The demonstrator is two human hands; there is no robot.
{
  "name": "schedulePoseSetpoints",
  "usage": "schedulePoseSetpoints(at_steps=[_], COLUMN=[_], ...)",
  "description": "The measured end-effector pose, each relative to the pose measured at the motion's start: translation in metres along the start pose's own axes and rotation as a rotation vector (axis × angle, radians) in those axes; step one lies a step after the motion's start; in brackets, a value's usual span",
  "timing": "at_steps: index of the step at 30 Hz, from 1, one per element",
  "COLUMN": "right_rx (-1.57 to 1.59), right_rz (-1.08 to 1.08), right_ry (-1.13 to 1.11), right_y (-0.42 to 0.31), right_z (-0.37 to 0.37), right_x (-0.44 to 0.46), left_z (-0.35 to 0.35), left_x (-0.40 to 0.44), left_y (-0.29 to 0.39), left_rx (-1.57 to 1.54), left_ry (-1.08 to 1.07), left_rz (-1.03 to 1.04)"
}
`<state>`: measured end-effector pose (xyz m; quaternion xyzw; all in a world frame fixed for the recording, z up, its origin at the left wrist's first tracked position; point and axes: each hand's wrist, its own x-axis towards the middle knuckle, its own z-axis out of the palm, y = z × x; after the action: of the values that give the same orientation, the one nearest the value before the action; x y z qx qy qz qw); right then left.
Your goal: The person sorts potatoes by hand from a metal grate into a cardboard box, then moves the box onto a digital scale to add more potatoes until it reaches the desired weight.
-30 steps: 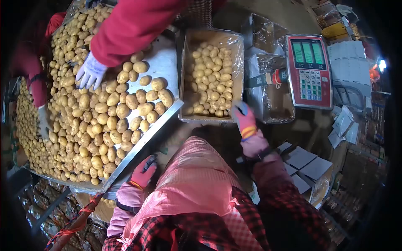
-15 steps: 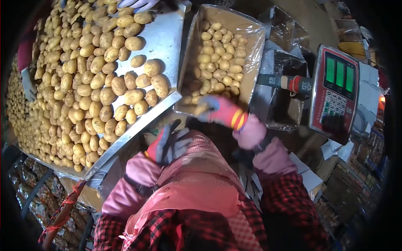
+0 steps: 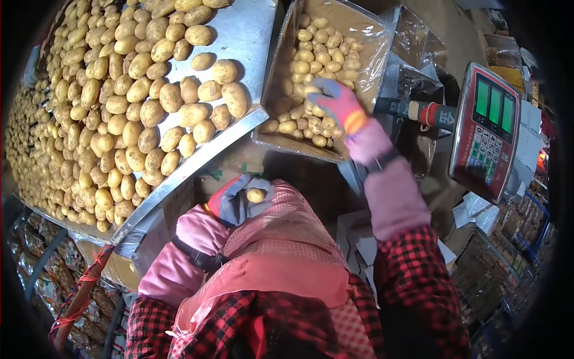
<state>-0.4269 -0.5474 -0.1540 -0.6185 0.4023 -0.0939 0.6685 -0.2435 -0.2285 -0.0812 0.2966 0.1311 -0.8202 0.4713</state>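
My left hand (image 3: 239,200), in a grey and red glove, is cupped around a small potato (image 3: 256,195) in front of my apron. My right hand (image 3: 338,102), gloved the same way, is over the cardboard box (image 3: 366,24) lined with clear plastic. Its fingers are bent on a potato (image 3: 311,91) near their tips. Many small potatoes (image 3: 320,51) lie in the box below and around that hand. Left of the box, larger potatoes (image 3: 137,90) are spread over a metal table (image 3: 242,30).
A red scale display (image 3: 487,128) with green screens stands on a post to the right. Plastic-lined boxes (image 3: 418,78) sit beside the potato box. The table's raised metal edge (image 3: 197,158) runs close to my left arm. Another person's gloved hand (image 3: 31,69) is at the far left.
A potato now sits in my left hand, which was open and bare before. My right hand moved up and right, farther over the box. The whole view has shifted slightly.
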Motion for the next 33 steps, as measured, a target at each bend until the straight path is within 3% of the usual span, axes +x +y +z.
schedulePoseSetpoints(at_steps=[2, 4, 5, 7, 9, 11, 13, 14, 15, 17, 18, 20, 21, 22, 24, 25, 27, 28, 29, 31, 33], right_rx=[0.24, 0.103, 0.24, -0.688, -1.22, -1.697, -1.779, -1.822, -1.689, -1.437, -1.237, -0.461, -0.201, 0.063, 0.398, 0.575, 0.47, 0.408, 0.486, 0.454, 0.477], right_rz=[0.097, 0.132, 0.218, -0.045, -0.037, 0.017, 0.026, 0.028, 0.071, 0.167, 0.051, -0.168, -0.071, 0.025, 0.158, 0.245, 0.3, 0.304, 0.187, 0.145, -0.006], right_ry=[-0.093, -0.307, -0.37, 0.013, -0.108, -0.335, -0.444, -0.498, -0.465, -0.399, -0.212, 0.171, 0.25, 0.323, 0.382, 0.386, 0.28, 0.232, 0.208, -0.089, -0.269], right_y=[-0.03, -0.062, -0.055, -0.038, -0.022, -0.005, 0.021, 0.026, 0.03, -0.034, -0.038, -0.016, -0.019, -0.022, -0.002, 0.007, -0.031, -0.051, -0.068, -0.134, -0.197], right_z=[0.023, 0.038, 0.038, 0.023, 0.026, 0.048, 0.066, 0.071, 0.065, 0.036, 0.015, -0.017, -0.027, -0.036, -0.057, -0.049, -0.014, 0.003, 0.033, 0.077, 0.112], right_x=[-0.065, -0.11, -0.116, -0.094, -0.052, -0.008, 0.021, 0.029, 0.032, 0.008, -0.01, -0.055, -0.081, -0.104, -0.129, -0.134, -0.12, -0.108, -0.092, -0.074, -0.064], left_z=[-0.004, 0.04, 0.045, 0.036, 0.014, 0.007, -0.004, -0.011, -0.019, -0.027, -0.019, -0.01, -0.004, 0.017, 0.028, 0.049, 0.061, 0.053, 0.054, 0.061, 0.053], left_x=[0.023, 0.023, 0.024, 0.021, 0.023, 0.017, 0.027, 0.027, 0.026, 0.011, 0.007, 0.007, 0.007, 0.006, -0.004, -0.016, -0.032, -0.037, -0.044, -0.067, -0.087], left_y=[-0.014, -0.011, -0.014, -0.023, -0.032, -0.027, -0.036, -0.036, -0.037, -0.032, -0.027, -0.019, -0.015, -0.003, -0.001, 0.009, 0.023, 0.025, 0.028, 0.032, 0.029], left_rx=[-0.06, -0.189, -0.212, -0.141, -0.027, -0.102, -0.357, -0.387, -0.417, -0.289, -0.386, -0.232, -0.155, -0.305, -0.337, -0.34, -0.418, -0.42, -0.42, -0.388, -0.424], left_ry=[-0.1, -0.024, -0.03, -0.043, -0.079, -0.06, -0.38, -0.377, -0.374, -0.056, -0.077, -0.121, -0.139, -0.246, -0.1, -0.009, -0.046, -0.176, -0.164, -0.12, -0.26], left_rz=[0.006, -0.057, -0.057, -0.098, -0.06, -0.212, -0.217, -0.201, -0.185, -0.135, -0.107, -0.034, 0.003, 0.013, 0.099, 0.132, 0.148, 0.19, 0.228, 0.322, 0.441])
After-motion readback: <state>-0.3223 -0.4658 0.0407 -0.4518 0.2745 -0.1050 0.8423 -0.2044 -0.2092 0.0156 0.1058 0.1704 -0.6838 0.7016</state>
